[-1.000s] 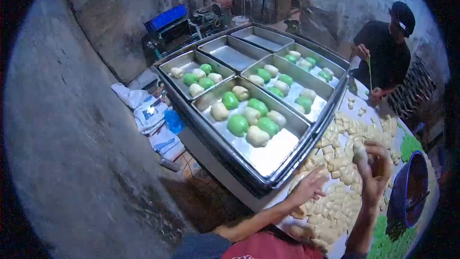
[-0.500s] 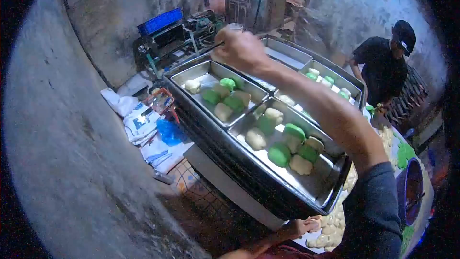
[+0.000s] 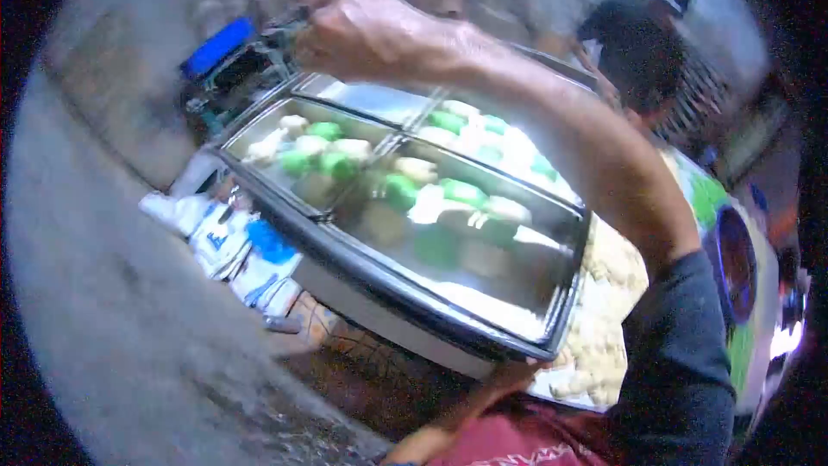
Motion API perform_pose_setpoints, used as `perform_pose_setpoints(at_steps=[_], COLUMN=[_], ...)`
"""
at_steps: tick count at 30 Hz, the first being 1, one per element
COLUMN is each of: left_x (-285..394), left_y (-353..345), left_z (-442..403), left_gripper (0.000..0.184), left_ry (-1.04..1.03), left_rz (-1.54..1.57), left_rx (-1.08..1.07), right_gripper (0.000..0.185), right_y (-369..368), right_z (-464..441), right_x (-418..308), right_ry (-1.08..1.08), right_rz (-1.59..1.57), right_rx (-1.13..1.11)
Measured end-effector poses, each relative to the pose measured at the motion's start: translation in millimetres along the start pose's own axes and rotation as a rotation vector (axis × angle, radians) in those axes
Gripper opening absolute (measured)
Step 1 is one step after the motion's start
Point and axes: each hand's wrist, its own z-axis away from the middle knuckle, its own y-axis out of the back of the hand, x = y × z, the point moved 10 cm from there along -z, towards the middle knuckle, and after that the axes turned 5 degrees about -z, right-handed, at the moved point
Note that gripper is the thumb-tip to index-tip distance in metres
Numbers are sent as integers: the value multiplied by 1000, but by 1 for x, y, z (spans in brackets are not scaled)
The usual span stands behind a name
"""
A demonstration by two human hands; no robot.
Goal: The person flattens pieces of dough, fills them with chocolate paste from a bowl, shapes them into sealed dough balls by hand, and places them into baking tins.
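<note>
A large metal baking tray (image 3: 405, 289), split into compartments, lies across the middle of the view. In its compartments sit green and cream dough pieces (image 3: 401, 190). My right hand (image 3: 354, 39) is closed around the rim at the far left corner, with its forearm stretched over the tray. At the near right corner, my left hand (image 3: 517, 373) grips from below; its fingers are partly hidden by the tray. Dark edges show beneath the rim, perhaps more trays; motion blurs the detail.
Many pale dough pieces (image 3: 595, 328) cover the table at the right, near a purple basin (image 3: 736, 263) and green dough (image 3: 709, 198). A person in black (image 3: 638, 47) stands beyond the tray. White bags (image 3: 220, 237) and a blue machine (image 3: 216, 47) are at the left.
The view has shifted, so tray and surroundings sit further left and higher. My left hand has come up against the tray's near corner. My right hand keeps its place at the far corner.
</note>
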Motion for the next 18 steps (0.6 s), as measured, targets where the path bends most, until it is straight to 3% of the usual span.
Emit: perform_pose_setpoints(at_steps=[2, 3, 5, 7, 8, 9, 10, 12, 13, 14, 15, 16, 18], left_x=[28, 42, 70, 62, 67, 78, 68, 66, 63, 61, 59, 60, 58], left_y=[-7, -11, -34, -46, -66, -77, -86, -109, -124, -138, -152, -166, -204], left_z=[10, 14, 19, 10, 17, 10, 2, -26, -38, -50, -66, -82, -115], left_gripper=[40, 39, 44, 43, 41, 41, 40, 40, 39, 39, 39, 39, 37], left_ry=[-55, -85, -176, -51, 46, -5, 59, -11, 7, 19, 31, 39, 47], left_rz=[40, 19, -235, -193, 43, -234, -160, -412, -367, -431, -497, -559, -634], left_rx=[38, 50, 6, 21, 53, 53, 74, -50, -73, -109, -142, -176, -199], right_gripper=[18, 25, 20, 22, 20, 19, 20, 23, 26, 31, 32, 31, 33], right_y=[60, 87, 144, 209, 234, 259, 285, 328, 347, 352, 356, 344, 298], right_z=[49, 70, 159, 253, 304, 354, 403, 538, 610, 681, 738, 794, 898], right_x=[-7, -9, -19, -36, -43, -51, -60, -80, -96, -122, -148, -177, -233], right_ry=[93, -76, -164, -332, -367, -405, -444, -893, -1115, -1509, -1538, -1832, -2091], right_rz=[-7, 161, -34, -239, -125, -10, 101, 214, 242, 219, 334, 307, 230], right_rx=[109, 20, 97, 197, 202, 205, 204, 361, 428, 573, 630, 672, 734])
